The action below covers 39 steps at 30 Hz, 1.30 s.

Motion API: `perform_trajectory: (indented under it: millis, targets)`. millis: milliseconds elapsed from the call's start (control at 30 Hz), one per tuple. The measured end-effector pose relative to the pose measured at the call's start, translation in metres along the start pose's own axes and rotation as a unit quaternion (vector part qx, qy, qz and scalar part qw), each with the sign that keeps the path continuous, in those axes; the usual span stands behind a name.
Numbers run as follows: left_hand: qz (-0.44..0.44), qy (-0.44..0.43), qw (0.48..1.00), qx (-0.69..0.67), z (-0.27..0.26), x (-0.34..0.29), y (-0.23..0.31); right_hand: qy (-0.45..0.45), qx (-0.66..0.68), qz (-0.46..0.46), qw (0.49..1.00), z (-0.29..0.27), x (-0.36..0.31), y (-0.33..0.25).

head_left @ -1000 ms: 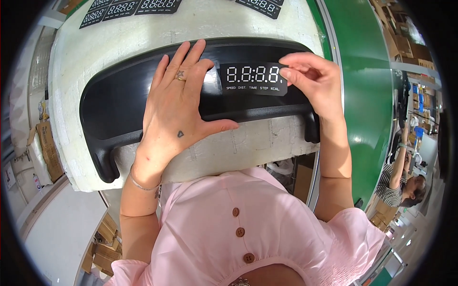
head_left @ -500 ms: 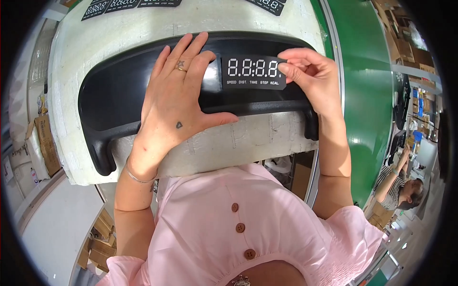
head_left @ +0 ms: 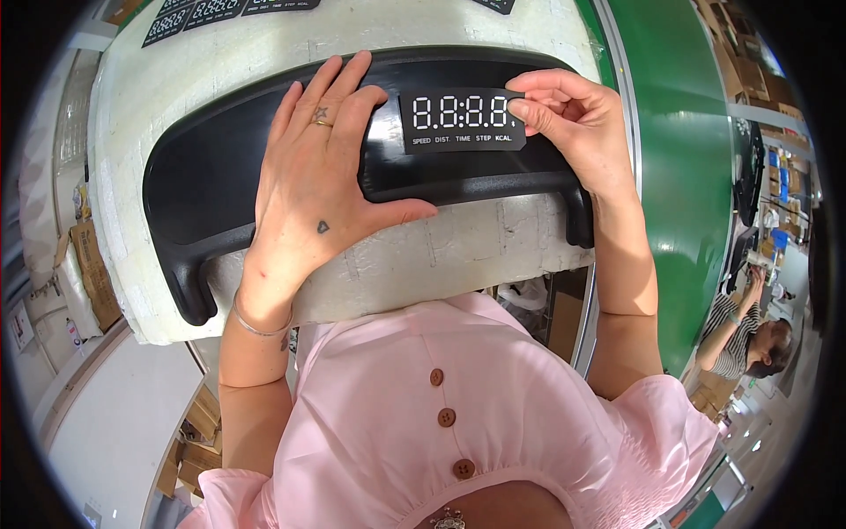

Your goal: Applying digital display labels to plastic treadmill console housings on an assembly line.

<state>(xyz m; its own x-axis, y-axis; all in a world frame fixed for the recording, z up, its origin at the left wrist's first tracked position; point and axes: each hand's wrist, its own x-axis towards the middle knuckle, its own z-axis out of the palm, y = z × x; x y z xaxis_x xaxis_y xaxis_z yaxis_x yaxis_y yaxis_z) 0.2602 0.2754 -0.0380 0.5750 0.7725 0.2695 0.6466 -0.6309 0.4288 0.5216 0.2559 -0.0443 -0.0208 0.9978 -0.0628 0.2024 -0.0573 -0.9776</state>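
Observation:
A curved, glossy black plastic panel [head_left: 220,176] with a downturned leg at each end lies on a pale, foam-like work surface [head_left: 388,260]. My left hand [head_left: 322,167] rests flat on its middle, fingers stretched toward the far edge and thumb out past the near edge. Between the thumb and fingers of my right hand [head_left: 573,123] is the right end of a black display sticker [head_left: 463,122] with white digit shapes. The sticker lies over the right half of the panel; whether its whole underside touches cannot be made out.
More black display stickers [head_left: 194,19] lie at the far left of the work surface, and another [head_left: 493,4] at the far right. A green floor [head_left: 683,220] runs along the right. Further right, a person in a striped top [head_left: 736,339] works near shelves and boxes. Cardboard boxes [head_left: 92,273] stand at left.
Panel, hands and sticker sit slightly higher in the view, with little shift between them. My right hand keeps its pinch on the sticker's end, and my left hand stays flat on the panel.

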Motion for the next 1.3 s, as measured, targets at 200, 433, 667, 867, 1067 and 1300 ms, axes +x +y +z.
perform_trajectory:
  millis: [200, 433, 667, 867, 1067, 1300]
  targets:
    - [0.005, 0.004, 1.0, 0.0, 0.0016, 0.0, -0.0012, 0.0, -0.002, 0.001, 1.0, 0.0001, 0.0014, 0.0017]
    - [0.005, -0.003, 1.0, 0.005, 0.0009, -0.0008, -0.0012, -0.001, -0.014, 0.009, 1.0, 0.0005, 0.003, -0.0019]
    - [0.009, -0.001, 1.0, 0.002, 0.0018, -0.0014, -0.0017, -0.008, -0.023, 0.018, 1.0, -0.0012, 0.005, -0.0029]
    - [0.005, -0.007, 1.0, -0.002, -0.0002, -0.001, -0.0011, -0.017, -0.023, 0.032, 0.999, -0.0017, 0.0073, -0.0055]
    - [0.002, -0.009, 1.0, -0.002, -0.001, 0.0002, 0.0, -0.018, -0.016, 0.041, 0.999, -0.0018, 0.0074, -0.006]
    - [-0.003, -0.016, 1.0, -0.002, -0.002, 0.0006, 0.0014, -0.017, -0.016, 0.049, 0.999, -0.0007, 0.0082, -0.0067]
